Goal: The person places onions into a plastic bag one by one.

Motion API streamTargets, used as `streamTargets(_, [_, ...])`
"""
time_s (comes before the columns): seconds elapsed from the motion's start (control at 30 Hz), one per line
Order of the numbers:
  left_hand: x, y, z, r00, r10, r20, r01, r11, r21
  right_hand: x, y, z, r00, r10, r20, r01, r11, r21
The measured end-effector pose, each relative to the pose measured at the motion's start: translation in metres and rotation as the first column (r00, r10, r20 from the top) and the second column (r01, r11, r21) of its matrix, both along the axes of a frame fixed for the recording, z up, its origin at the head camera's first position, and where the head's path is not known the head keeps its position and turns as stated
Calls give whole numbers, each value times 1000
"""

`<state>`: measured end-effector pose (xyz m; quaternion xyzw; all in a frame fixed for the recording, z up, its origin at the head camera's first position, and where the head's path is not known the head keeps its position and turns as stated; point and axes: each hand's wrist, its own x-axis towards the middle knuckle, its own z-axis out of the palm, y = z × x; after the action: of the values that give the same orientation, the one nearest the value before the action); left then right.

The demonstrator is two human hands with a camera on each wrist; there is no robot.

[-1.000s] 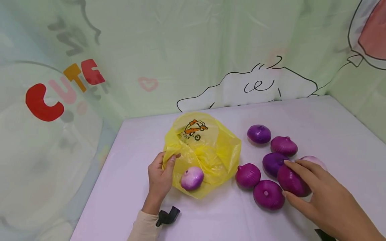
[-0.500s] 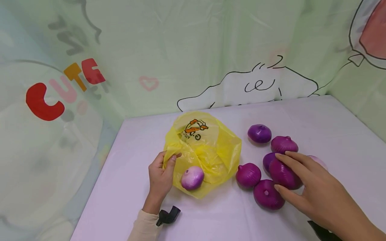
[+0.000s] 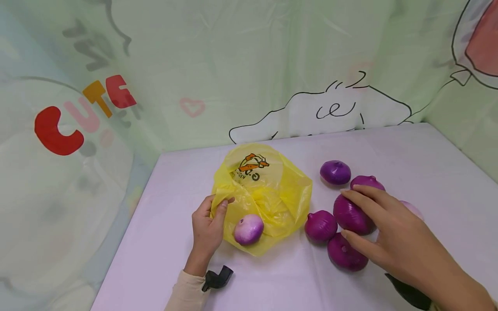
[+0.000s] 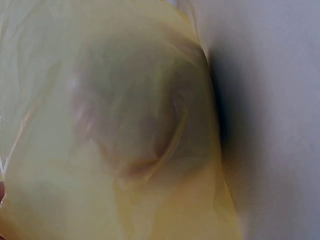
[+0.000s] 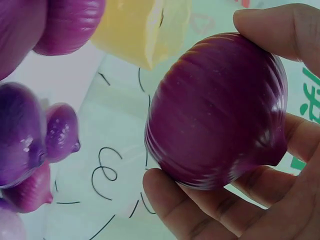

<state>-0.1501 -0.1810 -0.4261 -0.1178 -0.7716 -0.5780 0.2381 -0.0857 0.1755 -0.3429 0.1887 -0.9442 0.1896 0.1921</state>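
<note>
Your left hand [image 3: 209, 229] pinches the edge of a yellow bag [image 3: 288, 203]; a pale onion [image 3: 249, 230] lies on its plastic. Your right hand [image 3: 400, 242] grips a purple onion [image 3: 352, 216] among the loose onions [image 3: 320, 226] on the table [image 3: 272, 280], right of the bag.

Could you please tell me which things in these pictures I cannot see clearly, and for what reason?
Head view: the right hand hides part of the rightmost pale onion.
Head view: the yellow bag covers part of the left hand.
Left wrist view: the bag's film blurs a dark shape, not identifiable.
Right wrist view: the upper-left onion is cut off by the picture's edge.
</note>
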Motion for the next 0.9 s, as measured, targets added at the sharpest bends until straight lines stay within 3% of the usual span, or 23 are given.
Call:
streamTargets(0.37, [0,-1,-1,1000,-6,2,5,1000,10,-6,-10,5,999,55,-3,-55,998,-33])
streamTargets(0.9, [-1,-1,-1,1000,-8,-15,8,1000,7,-14,-24,7,987,134,-91,-140,988,-64])
